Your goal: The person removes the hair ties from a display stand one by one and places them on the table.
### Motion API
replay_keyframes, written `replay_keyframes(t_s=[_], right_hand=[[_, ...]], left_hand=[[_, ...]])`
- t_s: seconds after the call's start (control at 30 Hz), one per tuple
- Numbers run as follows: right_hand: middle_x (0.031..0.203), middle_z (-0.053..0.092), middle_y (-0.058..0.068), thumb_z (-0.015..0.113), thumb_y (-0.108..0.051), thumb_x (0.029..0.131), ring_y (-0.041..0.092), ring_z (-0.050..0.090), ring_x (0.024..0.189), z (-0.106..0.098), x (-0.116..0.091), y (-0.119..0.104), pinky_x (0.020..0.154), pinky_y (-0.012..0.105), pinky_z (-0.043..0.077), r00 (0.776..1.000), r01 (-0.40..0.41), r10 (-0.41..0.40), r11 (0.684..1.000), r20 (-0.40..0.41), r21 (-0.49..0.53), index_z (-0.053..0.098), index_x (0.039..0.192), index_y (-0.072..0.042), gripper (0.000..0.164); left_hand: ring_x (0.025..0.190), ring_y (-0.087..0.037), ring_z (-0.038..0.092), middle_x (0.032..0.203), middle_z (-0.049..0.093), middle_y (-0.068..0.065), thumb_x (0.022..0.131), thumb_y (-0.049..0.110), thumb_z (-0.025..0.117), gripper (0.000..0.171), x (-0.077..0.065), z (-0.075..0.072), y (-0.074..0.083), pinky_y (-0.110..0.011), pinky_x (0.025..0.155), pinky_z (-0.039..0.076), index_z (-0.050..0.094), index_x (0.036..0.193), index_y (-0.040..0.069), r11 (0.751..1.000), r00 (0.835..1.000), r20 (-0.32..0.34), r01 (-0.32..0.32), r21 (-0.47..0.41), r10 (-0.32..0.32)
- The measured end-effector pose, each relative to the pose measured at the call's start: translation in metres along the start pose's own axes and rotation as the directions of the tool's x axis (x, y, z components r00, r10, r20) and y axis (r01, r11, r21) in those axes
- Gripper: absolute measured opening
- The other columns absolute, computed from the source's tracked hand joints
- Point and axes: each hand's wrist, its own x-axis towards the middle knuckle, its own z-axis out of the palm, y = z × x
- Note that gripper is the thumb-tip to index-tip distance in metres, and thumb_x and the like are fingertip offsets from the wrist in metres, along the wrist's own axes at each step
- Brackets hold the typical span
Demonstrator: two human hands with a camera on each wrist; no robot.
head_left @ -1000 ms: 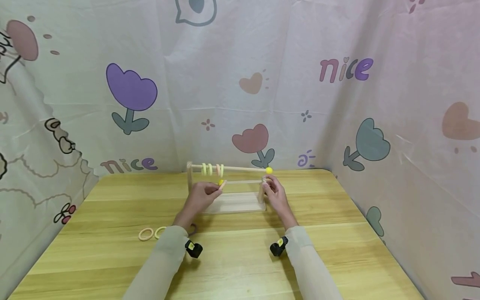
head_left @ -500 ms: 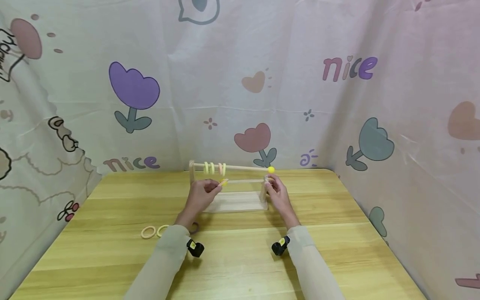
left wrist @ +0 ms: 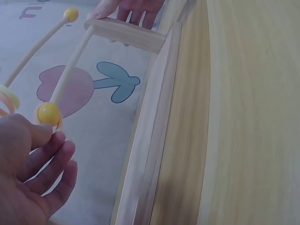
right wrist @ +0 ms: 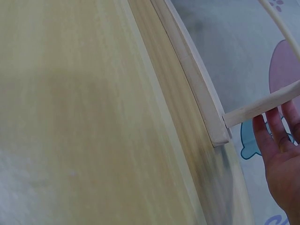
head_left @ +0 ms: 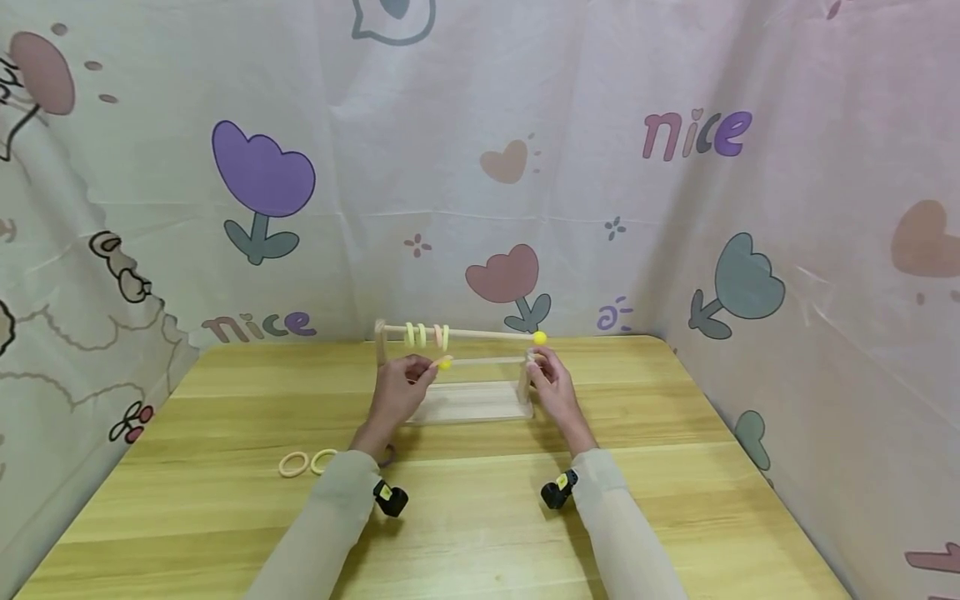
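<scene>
In the head view, my left hand [head_left: 397, 390] pinches a peach ring [left wrist: 59, 123] between thumb and fingertips, right at the yellow ball [left wrist: 48, 113] on the free end of the front rod [left wrist: 70, 70]. The left wrist view shows the ring's edge behind and beside that ball. My right hand [head_left: 553, 387] grips the top of the wooden post [right wrist: 262, 105] that bears this rod, its fingers behind the wood. Behind, another rod [head_left: 487, 335] carries several pale green and pink rings [head_left: 420, 336] and ends in a yellow ball [head_left: 539, 337].
The rack's wooden base [head_left: 472, 402] stands on the table [head_left: 480, 517]. A peach ring [head_left: 293, 464], a yellow ring [head_left: 322, 461] and a dark ring [head_left: 387, 455] lie by my left forearm, which partly hides them. A patterned cloth [head_left: 450, 167] hangs behind the table.
My left hand has shifted slightly left with the ring, which overlapped the yellow ball before; the ball now shows in front of it. My right hand has stayed on the post.
</scene>
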Motion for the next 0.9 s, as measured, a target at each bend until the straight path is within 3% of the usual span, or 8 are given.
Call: replay_keyframes(t_s=[0.37, 0.57, 0.77, 0.9], right_hand=[[0.120, 0.061, 0.015, 0.054, -0.016, 0.108, 0.025, 0.060, 0.112, 0.000, 0.001, 0.001, 0.106, 0.048, 0.054, 0.999, -0.046, 0.046, 0.999, -0.001, 0.018, 0.054, 0.139, -0.006, 0.033], [0.124, 0.060, 0.025, 0.053, -0.011, 0.108, 0.038, 0.059, 0.119, -0.002, -0.004, -0.016, 0.108, 0.052, 0.052, 0.998, -0.063, 0.061, 0.997, 0.031, 0.043, 0.052, 0.139, 0.000, 0.033], [0.126, 0.059, 0.031, 0.054, -0.011, 0.108, 0.043, 0.059, 0.120, 0.000, -0.012, -0.033, 0.107, 0.051, 0.053, 0.998, -0.049, 0.048, 0.999, 0.040, 0.023, 0.052, 0.137, 0.002, 0.032], [0.127, 0.059, 0.031, 0.052, -0.011, 0.108, 0.045, 0.058, 0.122, -0.002, -0.005, -0.018, 0.107, 0.052, 0.052, 0.998, -0.058, 0.056, 0.998, 0.037, 0.036, 0.051, 0.139, 0.001, 0.033]], left_hand=[[0.077, -0.019, 0.069, 0.090, 0.077, -0.013, 0.097, 0.014, 0.073, 0.014, 0.000, 0.003, -0.002, -0.020, 0.067, 0.054, 0.076, 0.100, 0.001, 1.000, 0.999, -0.047, -0.024, -0.002, 0.024], [0.075, -0.019, 0.068, 0.086, 0.076, -0.013, 0.097, 0.013, 0.072, 0.014, 0.001, 0.004, -0.001, -0.017, 0.065, 0.052, 0.077, 0.100, 0.000, 0.998, 0.996, -0.074, -0.049, -0.025, 0.047], [0.070, -0.021, 0.071, 0.086, 0.077, -0.016, 0.098, 0.012, 0.070, 0.016, 0.000, 0.006, 0.002, -0.018, 0.058, 0.052, 0.075, 0.102, -0.002, 0.999, 0.995, -0.095, 0.001, -0.042, -0.005], [0.071, -0.021, 0.074, 0.090, 0.078, -0.017, 0.098, 0.013, 0.069, 0.017, 0.000, 0.006, 0.006, -0.019, 0.057, 0.053, 0.074, 0.105, -0.001, 0.999, 0.993, -0.112, 0.034, -0.029, -0.037]])
